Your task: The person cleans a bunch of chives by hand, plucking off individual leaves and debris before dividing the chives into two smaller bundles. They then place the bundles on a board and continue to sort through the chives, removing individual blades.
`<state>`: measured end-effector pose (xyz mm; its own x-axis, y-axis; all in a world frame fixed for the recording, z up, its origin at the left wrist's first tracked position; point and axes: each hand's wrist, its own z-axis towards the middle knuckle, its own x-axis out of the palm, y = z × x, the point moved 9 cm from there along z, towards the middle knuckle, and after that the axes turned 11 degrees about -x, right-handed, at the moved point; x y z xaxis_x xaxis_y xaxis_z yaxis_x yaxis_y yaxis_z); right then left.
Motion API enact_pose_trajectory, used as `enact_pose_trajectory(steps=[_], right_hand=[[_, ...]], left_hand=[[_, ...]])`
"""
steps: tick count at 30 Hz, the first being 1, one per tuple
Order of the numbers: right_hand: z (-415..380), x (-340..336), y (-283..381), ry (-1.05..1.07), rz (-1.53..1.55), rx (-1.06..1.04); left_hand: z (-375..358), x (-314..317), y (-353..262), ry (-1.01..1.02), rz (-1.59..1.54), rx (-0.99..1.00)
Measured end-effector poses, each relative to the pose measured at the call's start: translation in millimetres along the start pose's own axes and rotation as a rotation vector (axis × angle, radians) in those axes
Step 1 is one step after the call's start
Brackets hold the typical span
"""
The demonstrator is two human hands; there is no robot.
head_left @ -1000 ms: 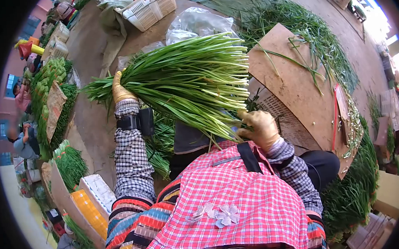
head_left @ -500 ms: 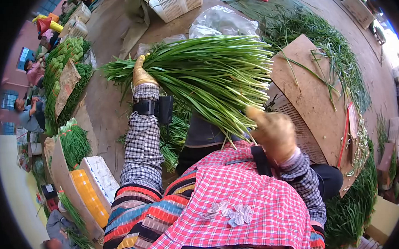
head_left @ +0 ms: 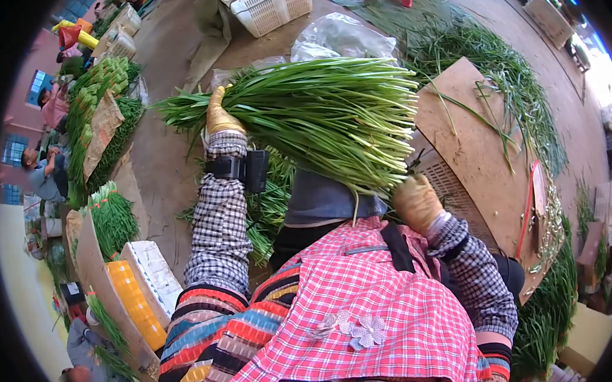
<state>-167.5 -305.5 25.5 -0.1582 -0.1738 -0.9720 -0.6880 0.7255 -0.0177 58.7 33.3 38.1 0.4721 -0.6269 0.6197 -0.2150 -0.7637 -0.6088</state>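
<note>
A large fanned bunch of garlic chives (head_left: 330, 120) lies across the view, leafy tips to the left and pale stem ends to the right. My left hand (head_left: 223, 116), in a yellowish glove, is closed around it toward the leafy end. At the lower corner of the stem ends is my gloved right hand (head_left: 417, 200), its fingers curled. What those fingers hold, if anything, is hidden. One loose stalk (head_left: 356, 206) hangs below the bunch over my lap. More chives (head_left: 274, 186) show beneath, beside my left forearm.
To the right, a brown board (head_left: 469, 127) with scattered leaves lies over a perforated crate (head_left: 444, 177). Loose greens (head_left: 500, 70) pile behind it. A clear plastic bag (head_left: 343, 37) and white basket (head_left: 269, 9) are ahead. Other people (head_left: 54, 169) sit at the left among stacked bundles.
My right hand has moved slightly down along the stem ends and its fingers now look curled. Lower stalks that hung toward my lap are mostly gone from there. My left hand keeps its grip.
</note>
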Motion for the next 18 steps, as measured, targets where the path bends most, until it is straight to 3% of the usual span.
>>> enact_pose_trajectory(steps=[2, 4, 5, 8, 9, 12, 14, 15, 18], right_hand=[[-41.6, 74.2, -30.5, 0.255, -0.034, 0.189], [-80.5, 108.1, -35.7, 0.479, 0.182, 0.260], [-82.7, 74.3, -30.5, 0.385, 0.307, 0.281], [-85.4, 7.5, -34.2, -0.153, 0.631, 0.389], [-83.5, 5.6, -35.9, -0.225, 0.818, 0.458], [-64.4, -38.7, -30.7, -0.432, 0.771, 0.357], [-68.3, -44.4, -41.0, -0.582, 0.756, 0.491], [-68.4, -49.9, -45.8, -0.652, 0.557, 0.448], [-53.0, -22.1, -52.9, -0.683, 0.404, 0.377]], left_hand=[[2.6, -4.0, -3.2, -0.015, 0.026, 0.030], [-0.6, -0.4, 1.1, 0.012, -0.017, -0.017], [-6.9, 1.6, 1.1, -0.009, 0.011, -0.020], [-5.2, -0.3, 1.2, -0.028, 0.022, -0.028], [-7.8, -0.2, 1.5, -0.040, 0.025, -0.027], [-7.5, 1.0, -1.9, -0.027, 0.054, 0.009], [-3.8, 3.8, -2.6, 0.033, 0.057, 0.009], [-2.1, 3.2, -1.9, 0.050, 0.063, -0.004], [1.1, -1.7, -1.7, 0.024, 0.076, -0.021]])
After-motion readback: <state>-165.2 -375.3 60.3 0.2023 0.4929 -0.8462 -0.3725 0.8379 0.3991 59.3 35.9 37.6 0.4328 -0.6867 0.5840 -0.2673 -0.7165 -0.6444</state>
